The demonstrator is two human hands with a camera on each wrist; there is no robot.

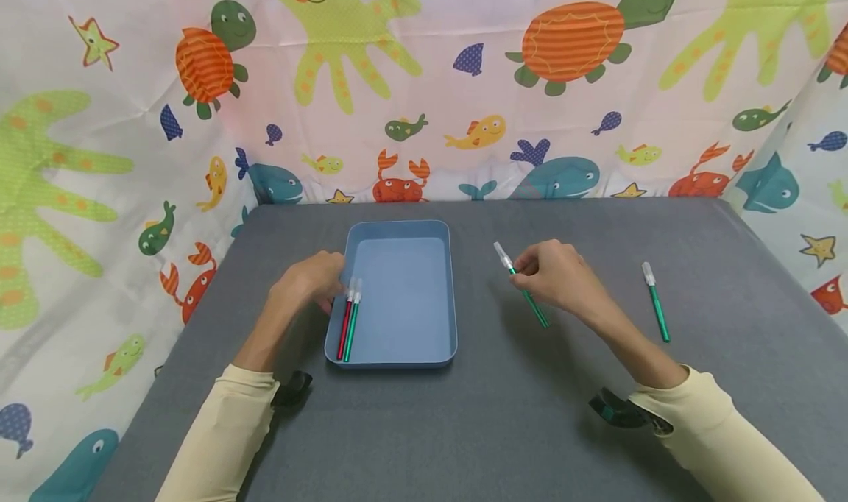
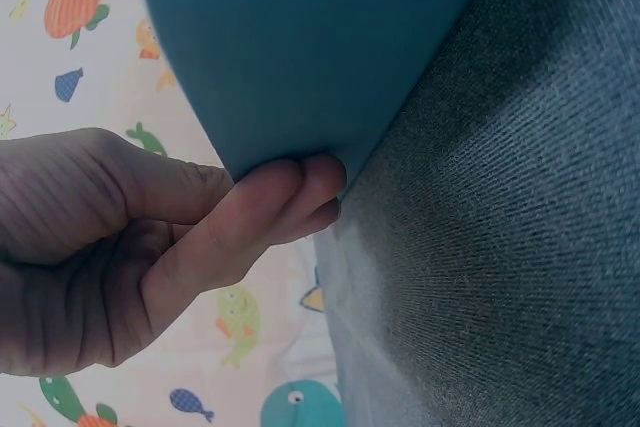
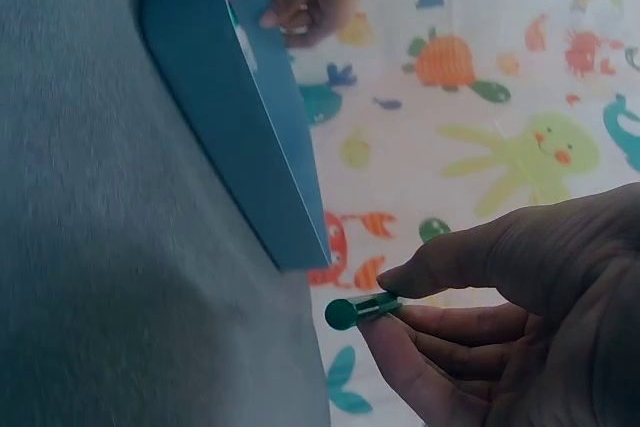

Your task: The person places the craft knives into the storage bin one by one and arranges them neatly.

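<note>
A blue rectangular tray (image 1: 404,303) lies on the grey table, and my left hand (image 1: 311,277) pinches its left wall between thumb and fingers. The left wrist view shows those fingertips (image 2: 320,177) against the tray's outer wall (image 2: 300,57). Inside the tray, along its left side, a red marker (image 1: 345,325) and a green marker (image 1: 353,325) lie side by side. To the right of the tray, my right hand (image 1: 556,275) pinches another green marker (image 1: 535,309) above the table, its clear-white cap pointing up and left. In the right wrist view, the marker's green end (image 3: 342,314) faces the camera.
One more green marker (image 1: 657,310) with a whitish cap lies on the table right of my right hand. A printed cloth (image 1: 424,82) with sea animals hangs behind the table (image 1: 424,428) and along its sides. Each wrist carries a black camera (image 1: 291,390).
</note>
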